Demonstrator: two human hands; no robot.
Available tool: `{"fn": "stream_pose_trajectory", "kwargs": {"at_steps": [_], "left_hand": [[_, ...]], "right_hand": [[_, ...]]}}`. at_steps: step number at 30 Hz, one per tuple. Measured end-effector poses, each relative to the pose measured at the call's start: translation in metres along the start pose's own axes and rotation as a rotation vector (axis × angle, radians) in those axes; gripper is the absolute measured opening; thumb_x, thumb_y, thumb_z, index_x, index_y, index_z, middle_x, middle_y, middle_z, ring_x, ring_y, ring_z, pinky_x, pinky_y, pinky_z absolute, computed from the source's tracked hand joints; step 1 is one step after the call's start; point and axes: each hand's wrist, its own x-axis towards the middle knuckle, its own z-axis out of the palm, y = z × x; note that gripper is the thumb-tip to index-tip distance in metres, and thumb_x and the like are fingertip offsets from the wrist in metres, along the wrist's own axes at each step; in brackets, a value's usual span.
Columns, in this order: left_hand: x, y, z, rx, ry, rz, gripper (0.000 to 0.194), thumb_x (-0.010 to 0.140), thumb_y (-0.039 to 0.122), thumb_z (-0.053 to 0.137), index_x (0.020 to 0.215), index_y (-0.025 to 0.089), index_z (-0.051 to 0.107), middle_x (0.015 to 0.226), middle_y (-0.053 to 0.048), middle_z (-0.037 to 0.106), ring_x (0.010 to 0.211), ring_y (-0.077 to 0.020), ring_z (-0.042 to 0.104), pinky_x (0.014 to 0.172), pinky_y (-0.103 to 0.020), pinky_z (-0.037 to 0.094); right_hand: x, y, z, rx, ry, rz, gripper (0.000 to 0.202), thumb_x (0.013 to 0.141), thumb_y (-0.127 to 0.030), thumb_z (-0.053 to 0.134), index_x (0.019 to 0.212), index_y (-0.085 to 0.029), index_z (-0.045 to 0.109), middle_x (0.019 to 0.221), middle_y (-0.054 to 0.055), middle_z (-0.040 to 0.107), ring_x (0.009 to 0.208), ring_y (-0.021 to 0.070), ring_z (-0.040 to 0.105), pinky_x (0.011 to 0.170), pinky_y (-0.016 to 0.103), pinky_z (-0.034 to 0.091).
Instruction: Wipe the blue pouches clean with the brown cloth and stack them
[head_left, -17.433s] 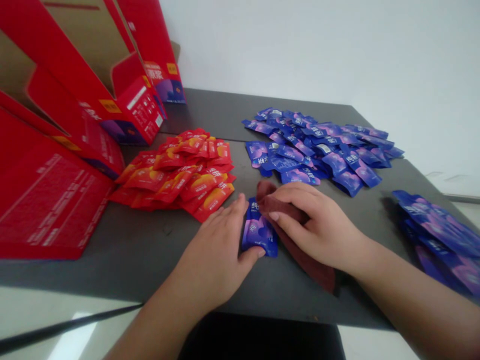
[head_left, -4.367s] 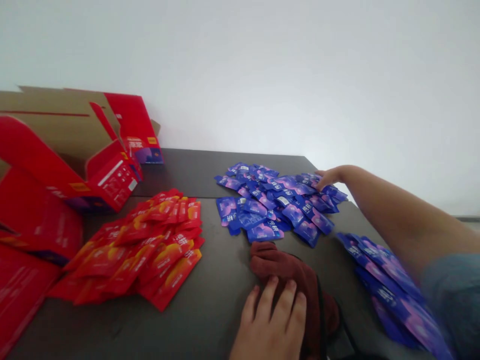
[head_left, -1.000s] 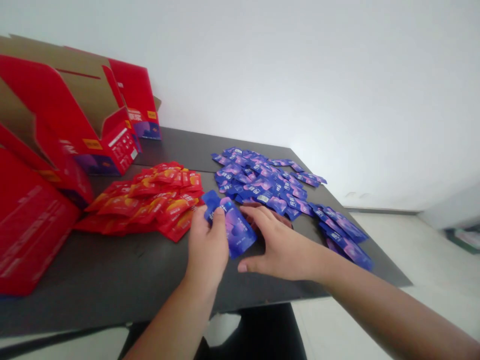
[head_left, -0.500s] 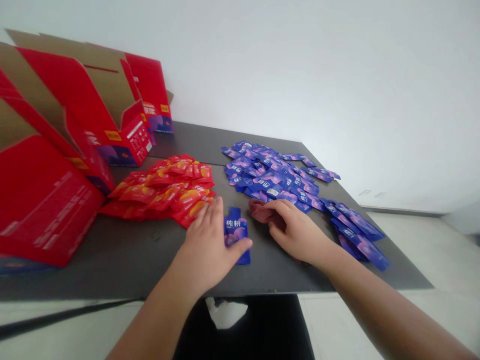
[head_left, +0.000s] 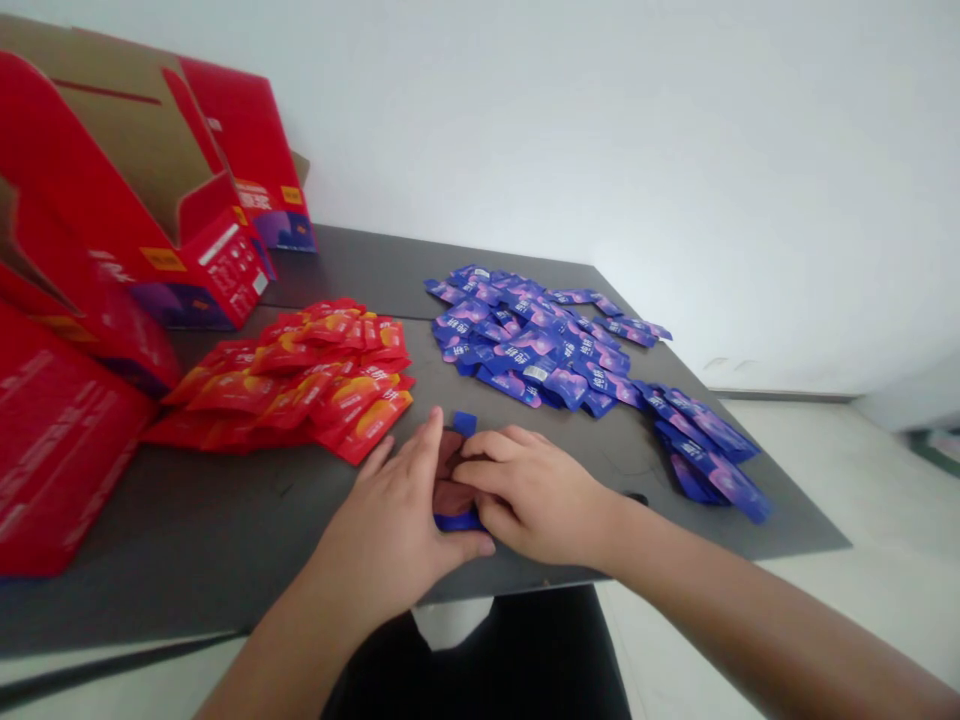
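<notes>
"One flat, glossy blue pouch (head_left: 465, 423), mostly covered, is laid near the front edge of the dark grey tabletop (head_left: 247, 510). How is it held?"

"Alongside it, the bare left hand (head_left: 386, 535) is spread, fingers stretched up the left side and thumb below the lower edge; whether any pressure is applied cannot be told. In the bare right hand (head_left: 529, 495), a soft reddish-brown cloth (head_left: 450, 495) is gripped by bunched fingers over the pouch."

"What could be spoiled?"

"The pouch might be skidded or turned if the cloth were pushed hard against a lightly set left hand. Its film could be creased by uneven pressure."

"And round about?"

"Glossy red-and-orange pouches (head_left: 300, 380) are heaped just beside the left hand, so the nearest could be dislodged by a sideways slip. The small slanting stack of blue-and-purple pouches (head_left: 701, 450) could be toppled by a wide rightward swing. Less risk is run by the larger blue-and-purple heap (head_left: 532, 340), farther back."
</notes>
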Motion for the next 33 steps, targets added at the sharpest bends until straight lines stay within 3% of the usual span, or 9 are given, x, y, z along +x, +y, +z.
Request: {"fn": "stream_pose_trajectory", "kwargs": {"at_steps": [3,6,9,11,14,18,21,26,33], "left_hand": [[0.001,-0.001,0.001,0.053,0.022,0.036,0.129,0.076,0.057,0.089,0.172,0.012,0.016,0.172,-0.024,0.041,0.157,-0.0446,0.044,0.126,-0.061,0.039],[0.002,-0.003,0.003,0.106,0.005,0.117,0.111,0.083,0.057,0.084,0.172,0.022,0.027,0.172,-0.016,0.044,0.157,-0.0438,0.044,0.127,-0.064,0.036],[0.001,-0.004,0.004,0.144,-0.006,0.148,0.095,0.087,0.058,0.080,0.166,0.021,0.041,0.168,-0.015,0.051,0.156,-0.0429,0.046,0.127,-0.065,0.035],[0.000,-0.004,0.004,0.162,0.004,0.148,0.089,0.088,0.059,0.079,0.160,0.017,0.049,0.165,-0.017,0.054,0.155,-0.0422,0.047,0.128,-0.064,0.035],[0.000,-0.003,0.005,0.185,0.016,0.142,0.084,0.088,0.059,0.078,0.155,0.013,0.055,0.162,-0.019,0.057,0.154,-0.0420,0.049,0.128,-0.063,0.035],[0.001,-0.001,0.004,0.202,0.017,0.131,0.085,0.088,0.059,0.078,0.155,0.012,0.055,0.162,-0.021,0.056,0.153,-0.0420,0.050,0.127,-0.063,0.036],[0.001,0.000,0.004,0.207,0.013,0.123,0.085,0.088,0.059,0.078,0.156,0.014,0.054,0.163,-0.020,0.056,0.154,-0.0419,0.049,0.127,-0.063,0.036],[0.000,-0.001,0.005,0.220,0.010,0.122,0.086,0.088,0.060,0.076,0.157,0.014,0.053,0.163,-0.020,0.056,0.155,-0.0428,0.048,0.127,-0.065,0.036],[0.000,0.000,0.003,0.224,0.004,0.125,0.083,0.089,0.059,0.074,0.157,0.015,0.052,0.163,-0.020,0.055,0.155,-0.0424,0.048,0.126,-0.065,0.037]], "right_hand": [[0.007,0.007,0.001,-0.069,0.018,0.054,0.027,0.099,-0.021,0.060,0.122,-0.023,0.074,0.128,0.008,0.069,0.112,0.0251,0.063,0.104,0.046,0.050],[0.008,0.010,-0.003,-0.034,0.041,0.080,0.030,0.100,-0.019,0.060,0.126,-0.022,0.073,0.136,0.011,0.068,0.122,0.0270,0.064,0.110,0.049,0.050],[-0.008,0.008,-0.015,0.100,0.092,0.015,0.036,0.103,-0.025,0.063,0.138,-0.020,0.068,0.151,0.015,0.063,0.140,0.0290,0.059,0.119,0.050,0.047],[-0.032,0.011,-0.026,0.151,0.212,0.039,0.042,0.107,-0.037,0.062,0.146,-0.021,0.063,0.158,0.015,0.061,0.149,0.0291,0.054,0.125,0.050,0.044],[-0.079,0.031,-0.042,-0.001,0.409,0.330,0.063,0.106,-0.057,0.060,0.160,-0.026,0.051,0.171,0.014,0.046,0.160,0.0332,0.041,0.131,0.055,0.036],[-0.134,0.088,-0.053,-0.352,0.215,0.792,0.102,0.090,-0.084,0.061,0.171,-0.026,0.037,0.182,0.019,0.021,0.165,0.0516,0.020,0.129,0.074,0.024],[-0.164,0.131,-0.054,-0.400,0.027,1.036,0.113,0.085,-0.092,0.055,0.173,-0.025,0.033,0.182,0.023,0.017,0.164,0.0571,0.017,0.125,0.082,0.021],[-0.199,0.159,-0.049,-0.300,-0.020,0.977,0.099,0.094,-0.077,0.051,0.172,-0.018,0.034,0.174,0.022,0.038,0.158,0.0438,0.042,0.130,0.055,0.037],[-0.216,0.147,-0.036,-0.418,0.096,0.916,0.081,0.100,-0.068,0.049,0.164,-0.019,0.046,0.165,0.021,0.051,0.150,0.0426,0.053,0.125,0.056,0.043]]}}
